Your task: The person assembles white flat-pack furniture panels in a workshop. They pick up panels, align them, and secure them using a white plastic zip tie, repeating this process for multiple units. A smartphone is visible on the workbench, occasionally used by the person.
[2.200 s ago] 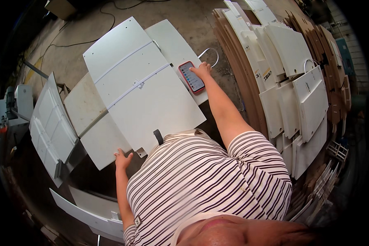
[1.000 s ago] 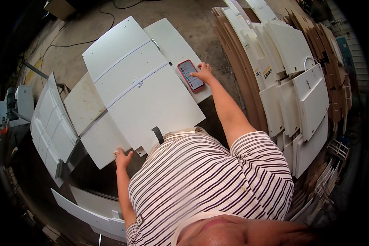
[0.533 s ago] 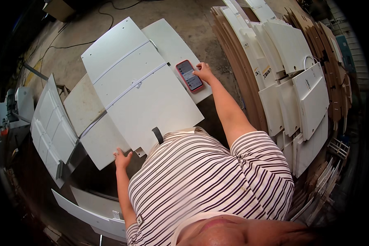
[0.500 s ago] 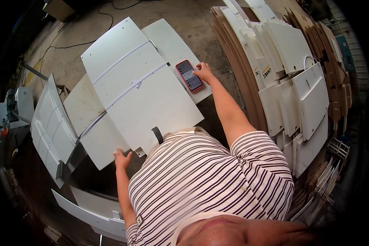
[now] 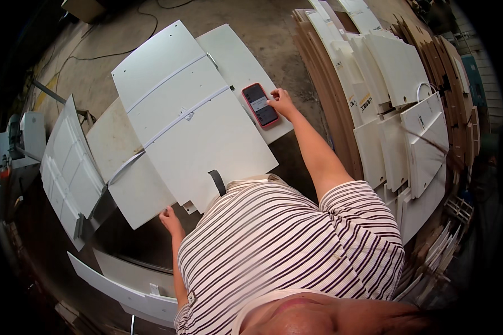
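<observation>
A phone (image 5: 260, 105) in a red case lies face up with its screen lit on a white panel (image 5: 229, 50). My right hand (image 5: 283, 104) is at its right edge, a digit reaching over the screen and the others loosely bent. It does not grip the phone. My left hand (image 5: 172, 221) is by the near right corner of a lower off-white panel (image 5: 137, 192), fingers slightly bent and holding nothing visible. Between my hands, a large white panel (image 5: 218, 134) with holes, crossed by two pale straps (image 5: 193, 106), lies against my waist. A black strap (image 5: 217, 182) hangs over its near edge.
Stacked white boards (image 5: 397, 67) and brown boards (image 5: 327, 84) stand on the right. White panels (image 5: 72, 173) lean at the left, with more long white boards (image 5: 120, 285) at the lower left. A black cable (image 5: 106, 57) runs across the concrete floor (image 5: 257, 28).
My left hand has drawn back off the panel's surface to its edge, its fingers less spread. My right hand has shifted slightly and stays at the phone.
</observation>
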{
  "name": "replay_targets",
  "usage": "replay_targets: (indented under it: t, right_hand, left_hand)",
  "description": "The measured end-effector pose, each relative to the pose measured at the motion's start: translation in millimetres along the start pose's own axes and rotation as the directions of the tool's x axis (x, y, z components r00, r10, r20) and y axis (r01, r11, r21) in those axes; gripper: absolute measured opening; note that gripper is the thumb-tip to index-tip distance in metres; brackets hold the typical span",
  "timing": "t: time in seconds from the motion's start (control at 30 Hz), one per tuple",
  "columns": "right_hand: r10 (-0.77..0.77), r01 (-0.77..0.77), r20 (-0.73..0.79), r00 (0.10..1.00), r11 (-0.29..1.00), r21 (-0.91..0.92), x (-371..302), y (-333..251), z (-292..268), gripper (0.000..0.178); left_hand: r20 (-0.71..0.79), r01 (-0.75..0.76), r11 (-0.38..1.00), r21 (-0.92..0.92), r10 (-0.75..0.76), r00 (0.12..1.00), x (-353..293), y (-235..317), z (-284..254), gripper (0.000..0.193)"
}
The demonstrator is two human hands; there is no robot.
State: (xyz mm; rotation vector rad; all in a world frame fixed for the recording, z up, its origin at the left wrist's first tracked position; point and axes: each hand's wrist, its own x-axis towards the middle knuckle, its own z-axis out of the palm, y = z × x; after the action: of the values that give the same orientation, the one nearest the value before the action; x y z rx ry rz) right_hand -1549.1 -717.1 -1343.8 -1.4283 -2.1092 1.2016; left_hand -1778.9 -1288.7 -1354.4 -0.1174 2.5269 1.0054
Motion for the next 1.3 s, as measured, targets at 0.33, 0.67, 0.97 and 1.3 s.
replay_targets:
  t: [0.33,0.67,0.97,1.3]
  right_hand:
    - [0.019,-0.021,-0.143,0.990,1.000,-0.013,-19,-15,2,0.034]
    - [0.303,-0.270,0.030,0.953,0.888,-0.372,-155,-30,41,0.068]
    - [0.282,-0.254,0.123,0.951,0.945,-0.206,-200,-72,52,0.091]
    - [0.164,-0.149,0.192,0.968,0.985,-0.090,-146,-130,117,0.089]
  left_hand:
    - [0.683,0.659,0.431,-0.616,-0.125,0.720,-63,23,28,0.058]
    - [0.592,0.569,0.521,-0.636,-0.144,0.793,-54,36,25,0.052]
    - [0.543,0.488,0.600,-0.633,-0.105,0.833,-19,37,-31,0.045]
    - [0.643,0.568,0.663,-0.487,-0.168,0.747,-42,19,-100,0.050]
